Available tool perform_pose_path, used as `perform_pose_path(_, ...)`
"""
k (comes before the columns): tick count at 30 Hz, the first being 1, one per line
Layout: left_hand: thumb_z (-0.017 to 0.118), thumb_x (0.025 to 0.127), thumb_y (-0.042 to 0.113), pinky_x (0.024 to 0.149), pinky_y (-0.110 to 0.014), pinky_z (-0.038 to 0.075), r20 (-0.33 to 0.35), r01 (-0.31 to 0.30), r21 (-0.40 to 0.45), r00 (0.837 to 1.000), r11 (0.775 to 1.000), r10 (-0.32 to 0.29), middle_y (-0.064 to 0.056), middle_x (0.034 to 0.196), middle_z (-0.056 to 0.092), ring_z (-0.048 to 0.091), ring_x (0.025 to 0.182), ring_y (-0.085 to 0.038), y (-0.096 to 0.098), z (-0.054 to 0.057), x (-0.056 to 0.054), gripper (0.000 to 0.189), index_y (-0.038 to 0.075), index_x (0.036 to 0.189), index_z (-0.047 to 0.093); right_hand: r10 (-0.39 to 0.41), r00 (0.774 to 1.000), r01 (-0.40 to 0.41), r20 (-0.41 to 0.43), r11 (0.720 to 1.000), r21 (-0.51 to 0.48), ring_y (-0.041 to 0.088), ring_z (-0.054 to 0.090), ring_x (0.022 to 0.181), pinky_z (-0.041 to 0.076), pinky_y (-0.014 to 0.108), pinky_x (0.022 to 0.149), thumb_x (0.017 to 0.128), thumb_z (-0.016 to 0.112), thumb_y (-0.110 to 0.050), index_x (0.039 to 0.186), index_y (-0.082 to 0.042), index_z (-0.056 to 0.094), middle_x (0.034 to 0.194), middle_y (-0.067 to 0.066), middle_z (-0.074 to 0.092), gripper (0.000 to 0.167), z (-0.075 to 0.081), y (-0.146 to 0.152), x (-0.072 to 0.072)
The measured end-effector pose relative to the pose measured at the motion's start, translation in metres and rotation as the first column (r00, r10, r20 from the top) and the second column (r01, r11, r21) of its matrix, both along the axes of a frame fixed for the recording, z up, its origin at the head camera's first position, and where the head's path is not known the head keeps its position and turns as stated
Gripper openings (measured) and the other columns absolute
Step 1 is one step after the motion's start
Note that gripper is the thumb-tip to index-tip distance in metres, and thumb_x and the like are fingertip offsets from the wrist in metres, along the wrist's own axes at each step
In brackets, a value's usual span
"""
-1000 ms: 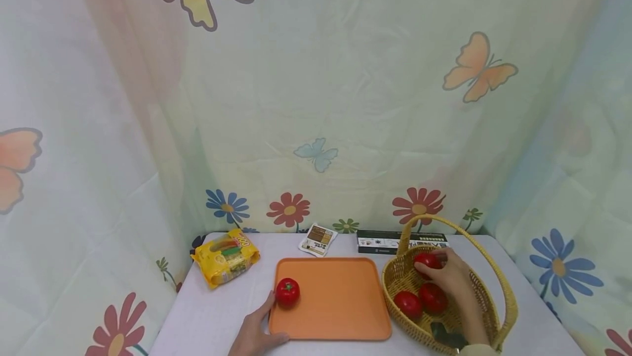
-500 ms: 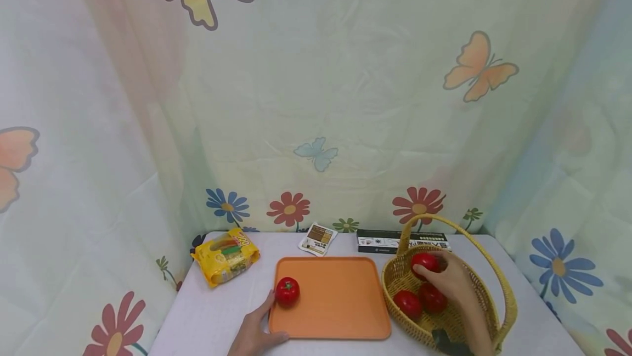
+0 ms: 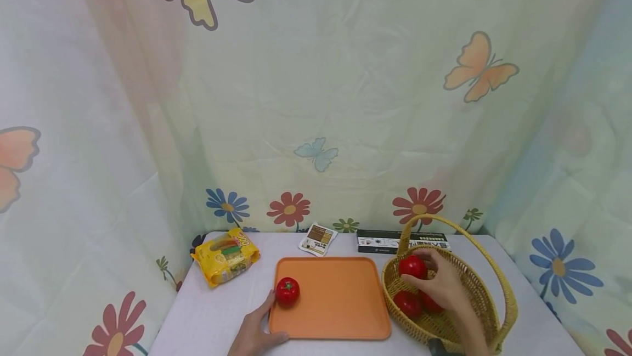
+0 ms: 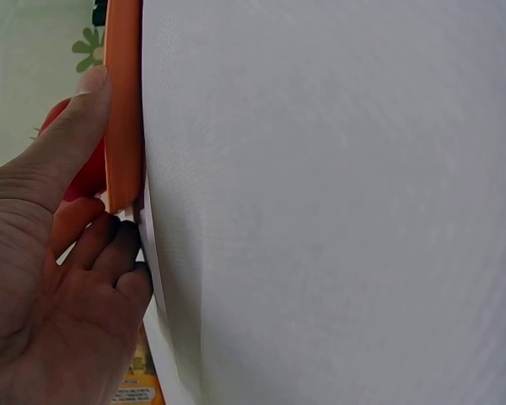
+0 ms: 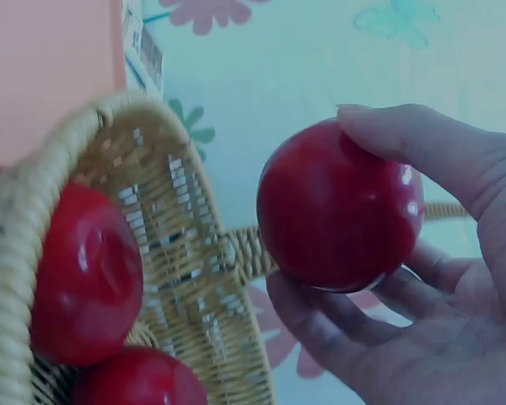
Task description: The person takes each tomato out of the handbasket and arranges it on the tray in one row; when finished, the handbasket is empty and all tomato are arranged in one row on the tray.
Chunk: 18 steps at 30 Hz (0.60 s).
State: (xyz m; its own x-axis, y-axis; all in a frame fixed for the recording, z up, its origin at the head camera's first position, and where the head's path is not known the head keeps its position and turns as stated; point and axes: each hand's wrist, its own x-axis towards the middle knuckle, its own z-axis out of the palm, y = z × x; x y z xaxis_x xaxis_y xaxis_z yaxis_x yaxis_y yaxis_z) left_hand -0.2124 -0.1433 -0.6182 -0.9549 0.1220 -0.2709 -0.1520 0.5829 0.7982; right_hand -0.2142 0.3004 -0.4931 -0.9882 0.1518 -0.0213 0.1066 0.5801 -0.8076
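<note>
In the head view, my left hand (image 3: 257,329) grips the near left corner of an orange tray (image 3: 340,301). The left wrist view has its thumb along the tray's edge and its fingers curled against the corner. On the tray, close to those fingers, sits a red tomato (image 3: 287,292) with a green top. Above the wicker basket (image 3: 496,312), my right hand (image 3: 443,279) holds a glossy round red fruit (image 5: 337,211) between thumb and fingers. Its stem end is out of sight. Two similar red fruits (image 5: 88,274) lie inside the basket, one partly behind the hand.
A yellow packet (image 3: 226,257) lies left of the tray. Behind the tray are a small white and brown packet (image 3: 317,239) and a long black and white box (image 3: 380,242), partly behind the basket. The basket's tall handle (image 3: 486,252) arches over it. A patterned curtain (image 3: 316,98) surrounds the table.
My right hand has raised the round red fruit and carried it left toward the basket's left rim. The left hand, tray and tomato have stayed in place.
</note>
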Motion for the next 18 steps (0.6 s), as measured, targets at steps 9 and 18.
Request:
perform_pose_path(9, 0.099, 0.076, 0.037, 0.113, -0.078, 0.042, 0.004, 0.0, 0.008, 1.0, 1.0, 0.0, -0.022, 0.167, 0.044, 0.039, 0.149, -0.059, 0.0, 0.001, 0.0, 0.115, 0.01, 0.168, 0.036, 0.128, 0.986, -0.126, -0.109, 0.992, 0.03, 0.045, 0.064, 0.12, 0.067, 0.055, 0.095, 0.085, 0.094, -0.017, 0.145, 0.0, 0.06, 0.138, 0.025, 0.062, 0.071, -0.002, -0.024, 0.006)
perform_pose_path(18, 0.099, 0.076, 0.037, 0.114, -0.078, 0.041, -0.003, 0.005, 0.025, 1.0, 1.0, -0.005, -0.021, 0.168, 0.043, 0.038, 0.15, -0.058, 0.0, 0.0, 0.0, 0.115, 0.011, 0.169, 0.036, 0.167, 0.976, -0.183, -0.139, 0.977, -0.112, 0.044, 0.065, 0.123, 0.066, 0.054, 0.098, 0.081, 0.093, -0.002, 0.142, -0.005, 0.06, 0.141, 0.026, 0.062, 0.069, -0.009, -0.048, 0.004)
